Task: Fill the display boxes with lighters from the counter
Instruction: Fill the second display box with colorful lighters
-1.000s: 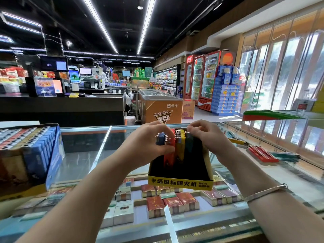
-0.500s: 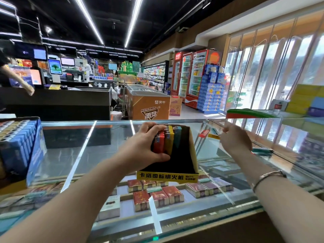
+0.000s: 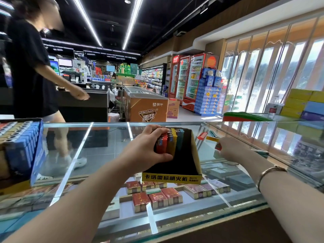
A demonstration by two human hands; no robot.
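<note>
A black display box (image 3: 187,162) with a yellow front strip stands on the glass counter (image 3: 105,155). Upright lighters (image 3: 169,142) in red, yellow and teal fill its left side; the right side is bare. My left hand (image 3: 145,146) wraps around that row and holds it against the box's left wall. My right hand (image 3: 231,149) is out to the right of the box, closed on a red lighter (image 3: 218,146) on the glass. More loose lighters (image 3: 206,135) lie just beyond it.
A blue display box (image 3: 35,155) full of lighters stands at the left edge of the counter. Cigarette packs (image 3: 157,197) lie under the glass. A person in black (image 3: 29,71) walks behind the counter. Yellow and blue cartons (image 3: 305,104) are stacked at the far right.
My right hand left the box and moved right to the loose lighters, closing on a red one. The left hand stays on the row. A person has walked in at the left.
</note>
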